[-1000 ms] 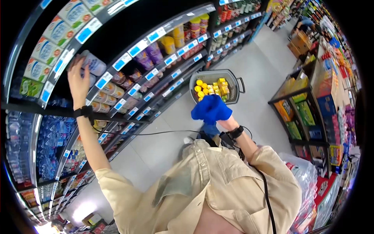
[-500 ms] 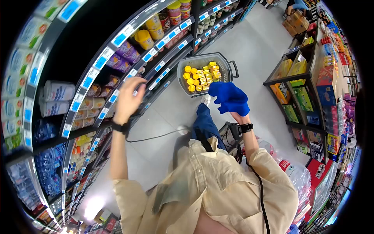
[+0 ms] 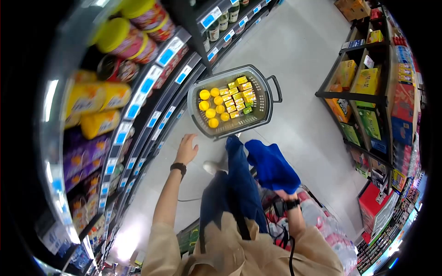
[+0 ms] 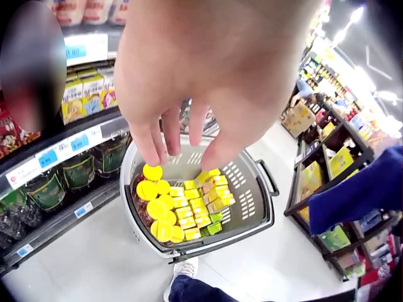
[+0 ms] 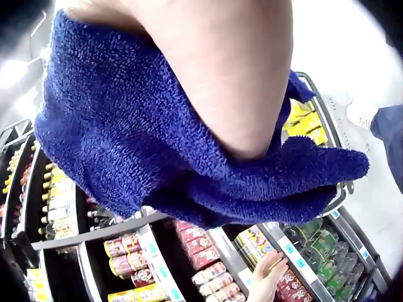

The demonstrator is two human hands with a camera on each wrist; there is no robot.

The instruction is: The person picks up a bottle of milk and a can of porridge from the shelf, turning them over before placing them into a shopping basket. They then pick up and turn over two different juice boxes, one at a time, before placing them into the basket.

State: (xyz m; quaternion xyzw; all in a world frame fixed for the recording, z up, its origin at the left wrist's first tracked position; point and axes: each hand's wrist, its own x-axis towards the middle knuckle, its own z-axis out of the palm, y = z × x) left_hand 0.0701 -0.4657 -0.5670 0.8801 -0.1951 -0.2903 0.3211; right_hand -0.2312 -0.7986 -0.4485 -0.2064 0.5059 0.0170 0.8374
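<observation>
My left hand hangs over the floor just short of the grey shopping basket, fingers relaxed and holding nothing. In the left wrist view its fingers overlap the basket's far rim. My right hand holds a blue terry cloth, which drapes over the hand and hides most of its fingers. Inside the basket, several round yellow-lidded containers stand on the left, beside rows of small yellow boxes and a green box.
Tall shelves run along the left with yellow tubs, purple packs and price tags. A low display rack with boxes stands on the right. Wrapped bottle packs sit near my right arm. My legs are just behind the basket.
My left hand has left the white canisters on the shelf and swung right and down toward the basket. My view has moved closer to the basket. The right hand still holds the cloth.
</observation>
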